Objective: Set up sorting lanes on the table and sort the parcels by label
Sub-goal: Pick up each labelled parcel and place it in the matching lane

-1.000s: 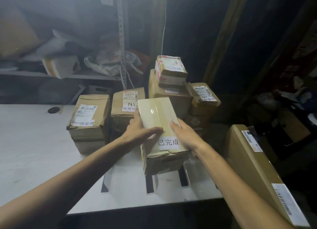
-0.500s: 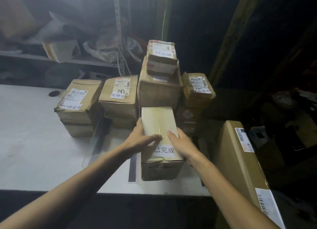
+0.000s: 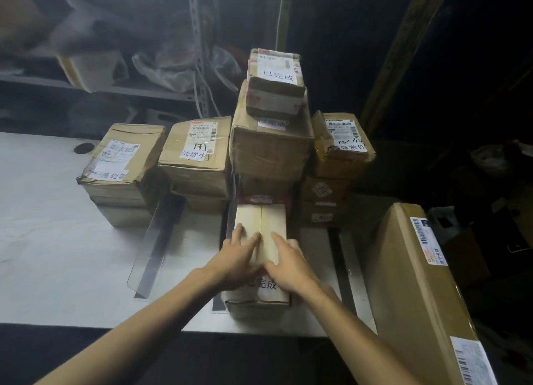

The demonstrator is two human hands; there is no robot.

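A pale cardboard parcel [image 3: 259, 220] with a white label lies on the white table [image 3: 52, 240], in the third lane in front of a tall stack. My left hand [image 3: 236, 257] and my right hand [image 3: 288, 263] both rest flat on its top with straight fingers, partly covering the label. Behind it rises the stack of parcels [image 3: 271, 151] with a small labelled box [image 3: 275, 81] on top. To the left are two shorter stacks [image 3: 124, 165] [image 3: 196, 159], to the right another stack [image 3: 340, 145]. Clear dividers [image 3: 155, 240] and dark strips mark the lanes.
A large flat parcel [image 3: 418, 283] leans at the table's right edge. A metal shelf [image 3: 115, 87] with bags and boxes stands behind the table. Dark clutter lies on the floor at the right. The table's front edge is close to me.
The pale parcel came down from the air onto the table and slid forward against the stack. My hands shifted from its sides to lie flat on its top.
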